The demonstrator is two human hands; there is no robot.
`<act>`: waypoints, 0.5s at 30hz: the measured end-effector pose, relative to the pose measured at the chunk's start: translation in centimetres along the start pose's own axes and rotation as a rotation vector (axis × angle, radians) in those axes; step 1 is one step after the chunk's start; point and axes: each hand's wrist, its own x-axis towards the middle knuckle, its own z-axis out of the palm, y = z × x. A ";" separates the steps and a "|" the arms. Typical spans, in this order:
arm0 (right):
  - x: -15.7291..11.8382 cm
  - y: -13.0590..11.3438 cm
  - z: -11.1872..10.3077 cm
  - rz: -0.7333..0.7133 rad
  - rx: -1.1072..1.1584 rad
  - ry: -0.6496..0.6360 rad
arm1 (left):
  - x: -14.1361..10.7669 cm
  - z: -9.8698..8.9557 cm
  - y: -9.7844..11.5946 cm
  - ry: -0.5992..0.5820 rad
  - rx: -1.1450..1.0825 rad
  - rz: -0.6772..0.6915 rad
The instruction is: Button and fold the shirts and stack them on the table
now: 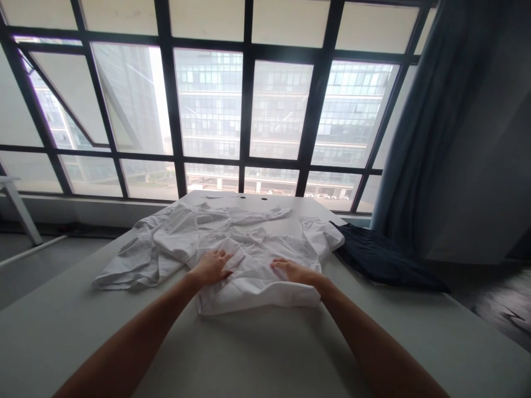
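A white collared shirt (265, 293) lies spread on the white table (232, 354), its collar pointing away from me and its near edge bulging a little. On its left part rests my left hand (215, 266), fingers stretched out over the cloth. My right hand (292, 271) lies on the right part, fingers extended and pressed lightly to the fabric. Neither hand grips anything. More white garments (166, 237) lie rumpled to the left and behind, touching the shirt; where one ends and another begins I cannot tell.
A folded dark navy cloth (377, 257) sits at the table's right edge. Beyond the table stands a large black-framed window (245, 110), with a blue-grey curtain (415, 149) on its right. Part of another white table (20, 210) shows at far left.
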 end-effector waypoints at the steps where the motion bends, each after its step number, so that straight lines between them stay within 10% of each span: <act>1: 0.0 0.0 0.1 -0.007 -0.004 0.001 | 0.0 0.2 0.2 0.010 0.040 -0.027; 8: -0.2 -0.2 -0.1 -0.035 0.012 0.008 | 1.0 0.5 2.1 -0.037 0.092 -0.171; 15: -0.4 -0.6 -0.3 -0.006 -0.019 -0.014 | -1.9 -5.9 1.6 -0.354 -0.097 -0.109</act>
